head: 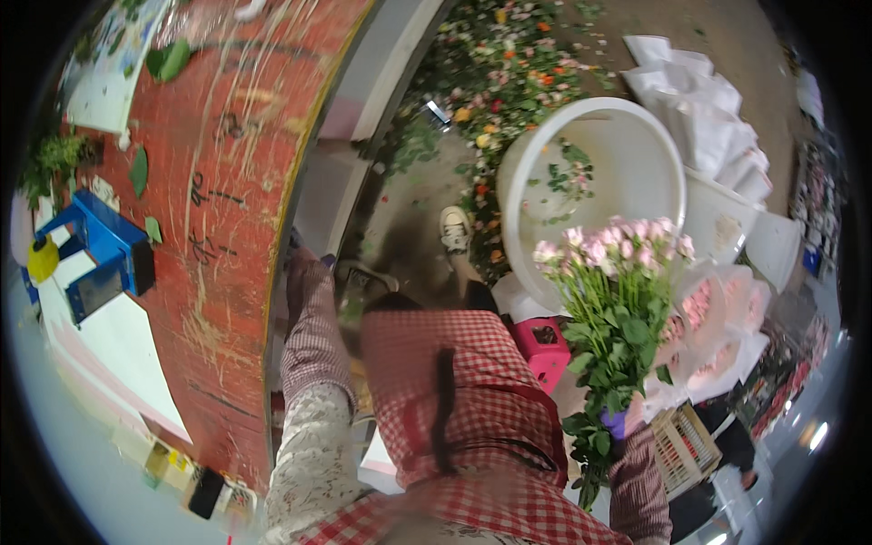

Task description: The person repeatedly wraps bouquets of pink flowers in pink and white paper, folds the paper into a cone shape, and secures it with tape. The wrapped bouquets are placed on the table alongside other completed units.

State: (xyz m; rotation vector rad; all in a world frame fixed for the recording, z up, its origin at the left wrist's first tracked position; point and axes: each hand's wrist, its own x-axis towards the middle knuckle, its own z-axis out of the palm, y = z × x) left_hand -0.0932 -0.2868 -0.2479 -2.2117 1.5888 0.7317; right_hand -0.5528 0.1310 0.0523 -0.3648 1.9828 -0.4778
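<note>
My right hand (615,422), in a purple glove, grips a bunch of pale pink roses (623,306) by the leafy stems. Their blooms point away from me, over the rim of a large white plastic tub (591,112). A few leafy sprigs (572,170) lie inside that tub. My left arm reaches forward beside the edge of a red wooden table (231,286). Near that edge my left hand (300,248) is dim and partly hidden, so its fingers cannot be made out.
Flower heads and leaves (504,75) litter the floor ahead. Wrapped pink bouquets (702,306), white paper sleeves (708,109), a pink plastic stool (543,347) and a slatted crate (681,449) stand to the right. The table holds a blue metal tool (102,238) and white paper sheets (116,354).
</note>
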